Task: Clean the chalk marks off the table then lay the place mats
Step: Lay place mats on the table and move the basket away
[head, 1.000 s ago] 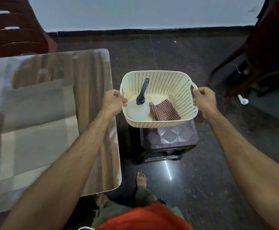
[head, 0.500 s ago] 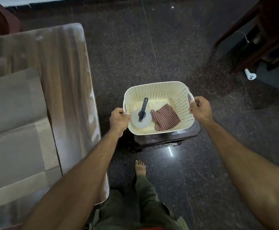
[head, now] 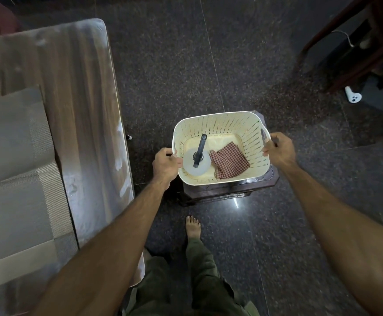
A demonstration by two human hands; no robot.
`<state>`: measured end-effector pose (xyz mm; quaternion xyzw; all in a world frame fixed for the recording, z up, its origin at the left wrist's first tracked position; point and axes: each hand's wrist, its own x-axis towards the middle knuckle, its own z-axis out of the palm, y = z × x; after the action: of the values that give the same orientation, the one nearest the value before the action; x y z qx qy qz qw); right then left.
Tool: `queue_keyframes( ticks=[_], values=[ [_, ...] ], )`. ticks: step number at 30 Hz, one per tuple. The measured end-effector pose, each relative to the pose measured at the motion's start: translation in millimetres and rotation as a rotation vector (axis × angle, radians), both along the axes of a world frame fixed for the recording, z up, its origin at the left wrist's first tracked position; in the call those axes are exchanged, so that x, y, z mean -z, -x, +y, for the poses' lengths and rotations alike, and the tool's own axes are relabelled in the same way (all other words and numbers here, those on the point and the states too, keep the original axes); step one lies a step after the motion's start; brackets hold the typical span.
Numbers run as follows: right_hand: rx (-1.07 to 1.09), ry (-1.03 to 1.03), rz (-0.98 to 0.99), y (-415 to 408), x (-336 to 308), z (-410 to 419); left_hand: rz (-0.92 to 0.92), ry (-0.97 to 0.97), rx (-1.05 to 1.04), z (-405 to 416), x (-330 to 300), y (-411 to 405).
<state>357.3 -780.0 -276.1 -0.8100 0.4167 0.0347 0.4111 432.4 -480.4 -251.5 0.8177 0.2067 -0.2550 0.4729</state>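
A cream perforated basket point(head: 252, 133) is seen from above, set on a dark stool point(head: 231, 190) that stands on the speckled dark floor point(head: 265, 65) just beside the wooden table point(head: 83, 99). The basket's long axis runs from left to right across the view, and it is gripped at both short ends: the left hand point(head: 165, 165) is curled over the rim by the left handle, and the right hand point(head: 279, 150) is curled round the right handle, so the two hands are held well apart with the basket between them. Inside the basket a spray bottle point(head: 197, 161) is stood upright at the left; its dark nozzle is pointed away from the person, slightly to the right, along the basket's short axis. A folded red checked cloth point(head: 229, 164) is laid flat just beside the bottle, its corners turned at a diagonal to the basket walls. On the table, at the left edge of the view, grey and beige place mats point(head: 12, 179) are laid with their long side along the table's length. A bare foot point(head: 193, 226) is planted on the floor near the stool. Compared with half a second earlier, the basket is shown lower over the stool, so that less of the stool top is left uncovered, and the grip at both ends is unchanged; the bottle and cloth are kept in the same places inside. The table and mats are shown much as before.
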Motion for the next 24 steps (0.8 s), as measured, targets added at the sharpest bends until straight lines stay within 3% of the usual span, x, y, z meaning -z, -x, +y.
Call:
queue_keyframes(
  ticks=[5,11,15,24],
  values=[
    [-0.051,0.225,0.043,-4,-22,13,-0.014,-0.049,0.049,4,-6,-2],
    [-0.251,0.426,-0.101,-23,-61,74,-0.139,-0.022,0.093,31,-41,2],
    [-0.405,0.334,-0.269,-43,-85,139,-0.221,-0.002,0.075,68,-63,9],
    [-0.811,0.187,-0.427,-75,-123,316,-0.34,-0.003,-0.218,198,-103,32]
  ],
)
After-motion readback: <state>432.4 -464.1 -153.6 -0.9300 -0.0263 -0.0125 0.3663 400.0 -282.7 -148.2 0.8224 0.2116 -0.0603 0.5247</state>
